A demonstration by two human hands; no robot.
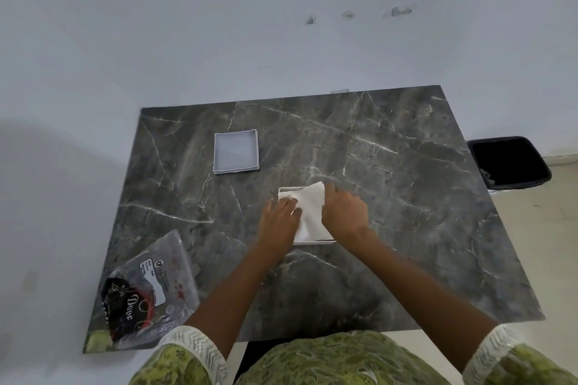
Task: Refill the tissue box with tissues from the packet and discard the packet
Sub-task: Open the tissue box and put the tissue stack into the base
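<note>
Dark marble bench (406, 197) against white wall (219, 40) (bin (509, 162) beside); left hand (280, 222) and right hand (345, 212), grips apart, press tissues (309, 209) flat.

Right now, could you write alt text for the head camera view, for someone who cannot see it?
Both hands, left hand and right hand, press white tissues into an open tissue box on a dark marble table. The lid lies behind, the packet at left, a black bin at right.

At frame centre, the left hand (279, 222) and right hand (345, 212) press flat on white tissues (309, 212) in the tissue box (286, 190). Its lid (236, 151) lies upper left, the packet (150, 287) lower left, a black bin (509, 162) at right.
</note>
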